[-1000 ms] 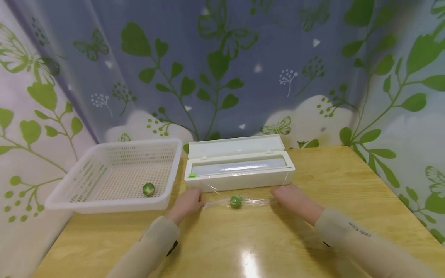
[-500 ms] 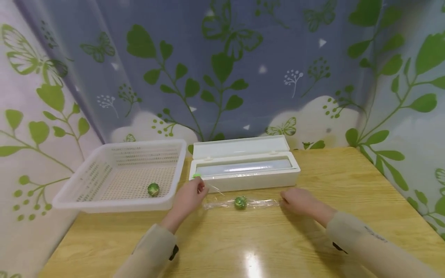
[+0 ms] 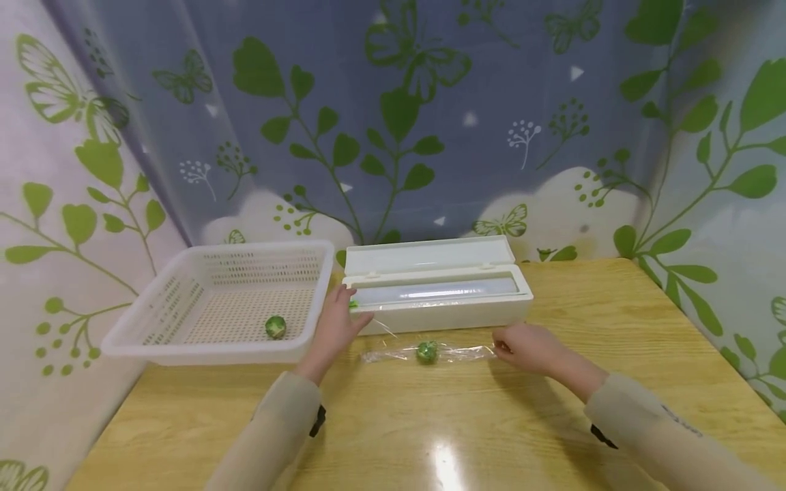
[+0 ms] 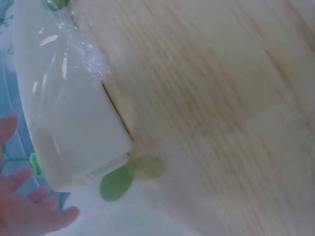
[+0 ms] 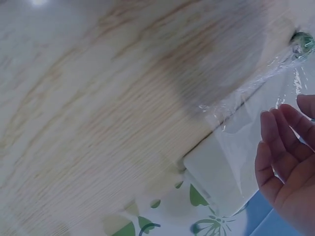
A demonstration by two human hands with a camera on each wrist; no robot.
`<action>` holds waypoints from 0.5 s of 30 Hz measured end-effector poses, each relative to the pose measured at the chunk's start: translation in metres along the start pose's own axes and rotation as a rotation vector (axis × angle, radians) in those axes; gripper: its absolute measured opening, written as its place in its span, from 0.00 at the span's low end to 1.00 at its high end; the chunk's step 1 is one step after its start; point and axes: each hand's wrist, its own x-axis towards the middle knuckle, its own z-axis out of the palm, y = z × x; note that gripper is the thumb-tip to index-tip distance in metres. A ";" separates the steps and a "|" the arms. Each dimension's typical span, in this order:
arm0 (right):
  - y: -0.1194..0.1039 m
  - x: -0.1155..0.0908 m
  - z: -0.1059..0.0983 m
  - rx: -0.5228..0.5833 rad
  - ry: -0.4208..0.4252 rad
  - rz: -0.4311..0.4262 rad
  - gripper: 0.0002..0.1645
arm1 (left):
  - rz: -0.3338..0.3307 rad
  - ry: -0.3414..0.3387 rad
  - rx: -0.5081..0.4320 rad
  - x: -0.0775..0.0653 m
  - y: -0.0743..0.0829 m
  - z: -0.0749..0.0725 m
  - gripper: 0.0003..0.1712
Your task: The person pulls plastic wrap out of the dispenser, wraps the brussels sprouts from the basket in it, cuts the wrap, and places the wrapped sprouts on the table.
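Farthest left, a white basket (image 3: 202,354) contained one green sprout (image 3: 275,327). Next, the left hand (image 3: 334,325), fingers spread, hovered near the green tab (image 3: 353,305) at the white box's (image 3: 454,316) left end. Before the box, a second sprout (image 3: 426,352) lay within clear film (image 3: 396,354); beside the film's right end, the right hand (image 3: 529,348) curved loosely, its grip slack.

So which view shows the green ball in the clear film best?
The head view: the green ball shows whole there, with the clear film stretching out on both sides. The left wrist view catches only a piece of it, cut by the top edge; the right wrist view has it against the right edge.
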 end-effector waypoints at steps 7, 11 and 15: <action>-0.002 0.008 -0.003 0.037 -0.005 -0.072 0.10 | -0.062 -0.047 -0.038 0.005 -0.009 0.005 0.38; -0.002 0.013 -0.008 0.072 0.017 -0.128 0.11 | -0.071 -0.061 -0.057 0.006 -0.013 0.006 0.36; -0.003 0.017 -0.012 0.096 0.018 -0.155 0.12 | -0.092 -0.063 -0.112 0.007 -0.018 0.007 0.35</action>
